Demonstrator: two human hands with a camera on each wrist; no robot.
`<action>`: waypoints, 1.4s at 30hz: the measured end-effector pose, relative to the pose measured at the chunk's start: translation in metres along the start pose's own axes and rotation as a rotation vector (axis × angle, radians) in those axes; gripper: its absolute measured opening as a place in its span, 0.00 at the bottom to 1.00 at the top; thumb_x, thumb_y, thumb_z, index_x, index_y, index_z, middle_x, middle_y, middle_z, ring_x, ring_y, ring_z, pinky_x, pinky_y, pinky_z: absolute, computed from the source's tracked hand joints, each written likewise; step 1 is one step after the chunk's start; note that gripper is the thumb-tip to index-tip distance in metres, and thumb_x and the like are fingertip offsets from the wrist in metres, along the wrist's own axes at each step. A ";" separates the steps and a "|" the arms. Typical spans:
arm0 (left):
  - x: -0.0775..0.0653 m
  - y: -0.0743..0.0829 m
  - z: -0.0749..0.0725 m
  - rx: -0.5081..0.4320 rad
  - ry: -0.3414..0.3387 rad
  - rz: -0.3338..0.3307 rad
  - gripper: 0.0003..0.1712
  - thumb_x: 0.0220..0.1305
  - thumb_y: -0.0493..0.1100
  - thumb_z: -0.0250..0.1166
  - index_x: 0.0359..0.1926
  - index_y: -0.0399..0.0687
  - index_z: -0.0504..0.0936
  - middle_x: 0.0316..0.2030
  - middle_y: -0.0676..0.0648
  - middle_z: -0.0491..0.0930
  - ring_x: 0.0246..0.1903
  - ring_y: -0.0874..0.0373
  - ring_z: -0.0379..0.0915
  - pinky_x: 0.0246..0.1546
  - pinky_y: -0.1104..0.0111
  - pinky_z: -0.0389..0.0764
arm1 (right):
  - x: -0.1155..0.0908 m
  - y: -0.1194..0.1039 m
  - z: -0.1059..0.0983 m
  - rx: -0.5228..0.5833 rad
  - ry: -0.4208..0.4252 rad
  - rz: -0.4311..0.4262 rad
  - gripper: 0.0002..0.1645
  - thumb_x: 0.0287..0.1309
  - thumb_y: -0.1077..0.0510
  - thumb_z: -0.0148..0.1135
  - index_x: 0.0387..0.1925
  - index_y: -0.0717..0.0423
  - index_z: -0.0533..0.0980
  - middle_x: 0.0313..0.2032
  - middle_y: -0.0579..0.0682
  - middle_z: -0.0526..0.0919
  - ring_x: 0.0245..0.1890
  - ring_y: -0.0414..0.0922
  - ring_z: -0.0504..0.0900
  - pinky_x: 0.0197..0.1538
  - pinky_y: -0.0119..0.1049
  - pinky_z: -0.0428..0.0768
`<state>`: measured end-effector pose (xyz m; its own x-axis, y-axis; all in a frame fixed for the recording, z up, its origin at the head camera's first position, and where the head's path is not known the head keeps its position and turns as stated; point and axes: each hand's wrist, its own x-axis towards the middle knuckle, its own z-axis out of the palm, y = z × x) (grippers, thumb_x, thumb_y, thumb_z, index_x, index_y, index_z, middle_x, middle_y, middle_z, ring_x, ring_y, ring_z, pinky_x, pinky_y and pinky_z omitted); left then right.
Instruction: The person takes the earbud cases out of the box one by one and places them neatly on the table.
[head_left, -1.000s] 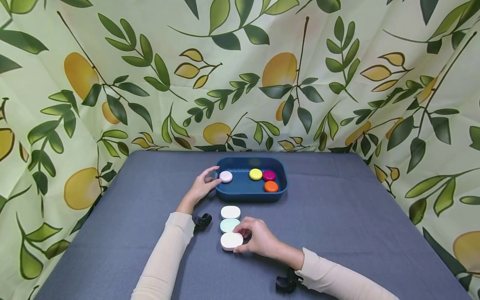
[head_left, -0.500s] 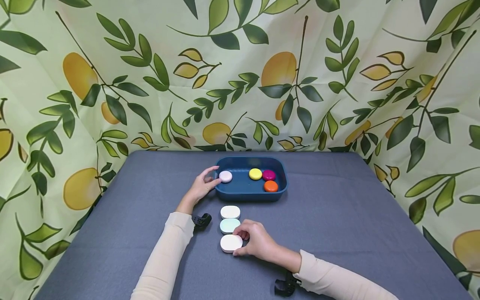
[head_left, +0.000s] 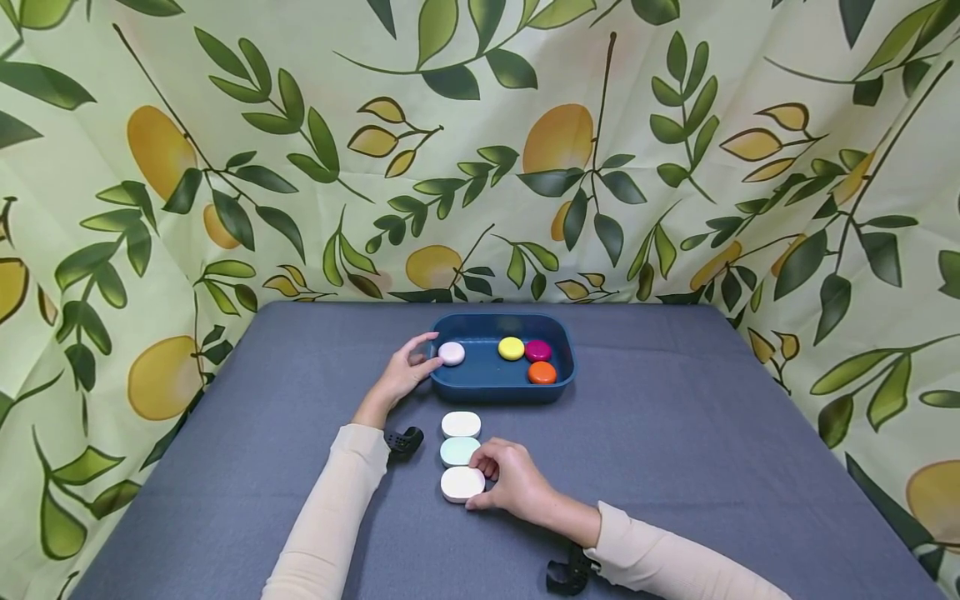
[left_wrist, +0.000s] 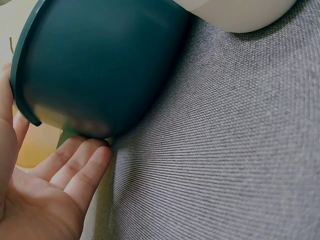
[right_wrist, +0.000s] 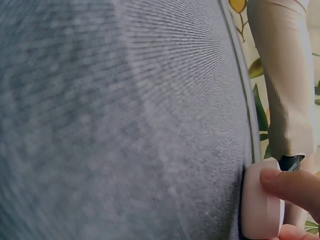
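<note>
In the head view my right hand (head_left: 513, 482) pinches the nearest of three smooth oval pieces, a white one (head_left: 462, 483), with fingers at its right end. The right wrist view has the thumb (right_wrist: 285, 185) on the side of this white piece (right_wrist: 256, 205). Just beyond it lie a pale mint piece (head_left: 457, 451) and another white piece (head_left: 461, 424), forming a column. My left hand (head_left: 401, 375) touches the left end of a dark blue tray (head_left: 480, 392). Its fingers (left_wrist: 82, 165) lie extended against the tray's outer wall (left_wrist: 100, 65) in the left wrist view.
Inside the tray sit a pale pink round piece (head_left: 452, 353), a yellow one (head_left: 512, 348), a magenta one (head_left: 537, 351) and an orange one (head_left: 542, 372). Grey-blue cloth (head_left: 660, 433) covers the table. A leaf-patterned curtain (head_left: 480, 167) hangs behind and at both sides.
My right hand and the nearest white piece shift slightly toward me, then a little back. The left hand, the tray and the other pieces stay in place.
</note>
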<state>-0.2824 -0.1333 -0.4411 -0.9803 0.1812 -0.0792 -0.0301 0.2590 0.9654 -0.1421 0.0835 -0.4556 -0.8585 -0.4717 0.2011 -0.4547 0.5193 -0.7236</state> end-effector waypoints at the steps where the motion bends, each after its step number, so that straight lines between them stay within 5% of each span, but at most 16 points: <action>1: -0.002 0.003 0.000 0.002 -0.004 -0.001 0.33 0.67 0.41 0.61 0.70 0.50 0.63 0.66 0.29 0.66 0.65 0.41 0.67 0.65 0.50 0.71 | 0.000 0.000 0.000 0.004 0.000 0.002 0.25 0.25 0.61 0.84 0.30 0.58 0.79 0.26 0.48 0.77 0.26 0.33 0.72 0.29 0.21 0.73; 10: -0.015 0.021 0.000 0.014 -0.017 -0.016 0.32 0.67 0.39 0.60 0.70 0.46 0.62 0.67 0.28 0.65 0.66 0.40 0.66 0.66 0.50 0.70 | 0.004 -0.009 -0.017 0.053 0.022 0.043 0.24 0.31 0.59 0.82 0.33 0.61 0.80 0.28 0.54 0.80 0.27 0.37 0.75 0.30 0.24 0.77; 17: 0.002 -0.002 -0.001 0.001 -0.001 -0.013 0.33 0.67 0.42 0.61 0.70 0.52 0.63 0.68 0.30 0.63 0.68 0.41 0.64 0.67 0.49 0.68 | 0.015 -0.016 -0.037 0.074 0.042 0.092 0.24 0.37 0.58 0.80 0.37 0.64 0.80 0.31 0.58 0.84 0.30 0.42 0.80 0.34 0.25 0.81; 21: 0.006 -0.008 0.000 0.023 0.013 0.001 0.32 0.67 0.43 0.62 0.70 0.54 0.64 0.64 0.31 0.70 0.63 0.43 0.71 0.62 0.56 0.75 | 0.021 -0.016 -0.050 0.076 0.062 0.122 0.22 0.40 0.59 0.78 0.38 0.63 0.80 0.33 0.59 0.85 0.32 0.46 0.82 0.35 0.25 0.81; 26: 0.006 -0.008 0.001 0.030 0.020 0.013 0.32 0.66 0.43 0.62 0.69 0.54 0.65 0.59 0.30 0.75 0.56 0.48 0.75 0.55 0.64 0.77 | 0.031 -0.011 -0.067 0.069 0.138 0.152 0.20 0.42 0.59 0.78 0.38 0.62 0.80 0.34 0.63 0.85 0.29 0.43 0.81 0.34 0.22 0.79; 33: 0.006 -0.008 0.000 0.028 0.013 0.000 0.32 0.67 0.43 0.62 0.70 0.54 0.64 0.61 0.31 0.73 0.59 0.46 0.74 0.58 0.60 0.77 | 0.053 0.009 -0.084 0.051 0.270 0.209 0.19 0.44 0.59 0.76 0.38 0.64 0.80 0.34 0.63 0.85 0.28 0.40 0.81 0.34 0.24 0.80; 42: -0.001 0.005 0.000 0.017 -0.001 -0.019 0.33 0.67 0.41 0.61 0.70 0.48 0.63 0.62 0.28 0.71 0.59 0.44 0.73 0.57 0.61 0.77 | 0.085 0.026 -0.076 0.064 0.256 0.171 0.20 0.45 0.60 0.75 0.39 0.67 0.80 0.34 0.64 0.86 0.31 0.48 0.85 0.37 0.28 0.82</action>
<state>-0.2815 -0.1320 -0.4360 -0.9794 0.1770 -0.0974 -0.0451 0.2786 0.9594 -0.2446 0.1109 -0.4069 -0.9567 -0.1827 0.2266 -0.2898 0.5260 -0.7996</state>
